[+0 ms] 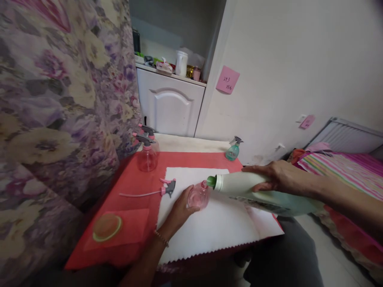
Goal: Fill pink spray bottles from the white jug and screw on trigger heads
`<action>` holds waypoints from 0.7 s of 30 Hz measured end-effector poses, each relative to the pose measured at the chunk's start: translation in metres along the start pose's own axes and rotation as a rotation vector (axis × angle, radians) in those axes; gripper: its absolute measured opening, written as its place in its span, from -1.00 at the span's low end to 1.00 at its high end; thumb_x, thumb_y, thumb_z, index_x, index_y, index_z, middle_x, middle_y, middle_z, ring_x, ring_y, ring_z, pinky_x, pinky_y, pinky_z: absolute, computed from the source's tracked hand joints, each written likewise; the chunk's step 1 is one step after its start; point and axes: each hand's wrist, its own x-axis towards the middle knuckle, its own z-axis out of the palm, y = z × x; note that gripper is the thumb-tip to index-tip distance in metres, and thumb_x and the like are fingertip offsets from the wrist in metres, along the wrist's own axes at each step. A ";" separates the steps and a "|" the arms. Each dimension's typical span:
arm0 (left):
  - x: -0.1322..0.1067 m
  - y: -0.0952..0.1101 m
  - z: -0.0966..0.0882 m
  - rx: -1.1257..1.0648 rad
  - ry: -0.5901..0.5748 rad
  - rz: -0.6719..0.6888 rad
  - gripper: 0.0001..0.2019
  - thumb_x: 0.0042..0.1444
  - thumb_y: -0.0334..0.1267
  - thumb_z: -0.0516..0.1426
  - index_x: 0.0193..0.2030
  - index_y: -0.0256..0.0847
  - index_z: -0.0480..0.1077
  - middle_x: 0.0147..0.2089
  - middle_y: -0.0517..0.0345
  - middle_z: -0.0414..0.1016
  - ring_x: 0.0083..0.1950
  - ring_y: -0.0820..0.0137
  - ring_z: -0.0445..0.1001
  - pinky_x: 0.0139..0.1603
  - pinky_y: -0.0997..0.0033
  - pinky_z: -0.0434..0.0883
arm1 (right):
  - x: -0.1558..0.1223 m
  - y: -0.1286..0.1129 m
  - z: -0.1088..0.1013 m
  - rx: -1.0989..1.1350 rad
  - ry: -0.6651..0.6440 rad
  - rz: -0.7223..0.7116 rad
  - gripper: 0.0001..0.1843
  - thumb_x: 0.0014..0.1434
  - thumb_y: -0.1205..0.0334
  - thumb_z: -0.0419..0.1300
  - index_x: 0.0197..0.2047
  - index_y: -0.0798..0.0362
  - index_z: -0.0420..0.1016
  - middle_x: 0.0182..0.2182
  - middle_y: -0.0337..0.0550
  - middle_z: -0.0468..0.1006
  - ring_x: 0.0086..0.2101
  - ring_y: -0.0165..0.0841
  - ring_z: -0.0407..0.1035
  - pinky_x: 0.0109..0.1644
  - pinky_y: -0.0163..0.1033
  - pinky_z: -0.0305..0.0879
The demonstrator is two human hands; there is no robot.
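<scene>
My left hand point(186, 205) is closed round a clear pink spray bottle point(200, 196) with its top off, standing on the white cloth point(206, 235). In my right hand point(271, 175) a large pale green jug point(239, 184) lies tilted almost level. Its green spout point(211, 181) meets the mouth of the pink bottle. Whether liquid is flowing I cannot make out. Left of the bottle lies a loose grey and pink spray trigger point(169, 188) with its long dip tube pointing left.
Two pink spray bottles point(147, 159) stand at the table's back left, a green spray bottle point(232, 151) at the back right. A round lid-like thing point(107, 227) rests on the red table cover point(131, 207). A floral curtain point(66, 119) borders the left; a bed point(353, 171) is at right.
</scene>
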 end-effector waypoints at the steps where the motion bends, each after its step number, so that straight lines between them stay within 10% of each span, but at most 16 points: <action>1: 0.000 0.000 0.000 0.000 0.000 -0.001 -0.31 -0.11 -0.35 0.26 0.23 -0.17 0.22 0.33 -0.09 0.27 0.35 0.09 0.23 0.35 0.05 0.18 | -0.002 0.003 0.005 0.031 -0.005 0.020 -0.40 0.19 -0.15 0.18 0.24 -0.09 0.36 -0.38 -0.13 0.67 -0.47 -0.28 0.52 -0.42 -0.30 0.29; 10: -0.001 0.005 -0.002 0.018 -0.022 0.004 -0.29 -0.11 -0.41 0.22 0.25 -0.16 0.21 0.32 -0.04 0.28 0.32 0.13 0.25 0.32 0.11 0.20 | -0.018 0.033 0.062 0.566 0.111 0.300 -0.35 0.05 -0.06 0.31 0.20 -0.14 0.38 -0.23 -0.21 0.63 -0.57 -0.42 0.38 -0.56 -0.36 0.28; 21: -0.004 0.006 -0.004 0.048 -0.028 -0.053 -0.27 -0.09 -0.39 0.18 0.29 -0.17 0.15 0.38 -0.05 0.20 0.38 0.12 0.17 0.37 0.09 0.13 | 0.041 0.052 0.121 1.131 0.905 0.404 -0.41 -0.05 0.10 0.39 0.08 -0.01 0.47 -0.39 -0.31 0.49 -0.50 -0.44 0.26 -0.43 -0.35 0.27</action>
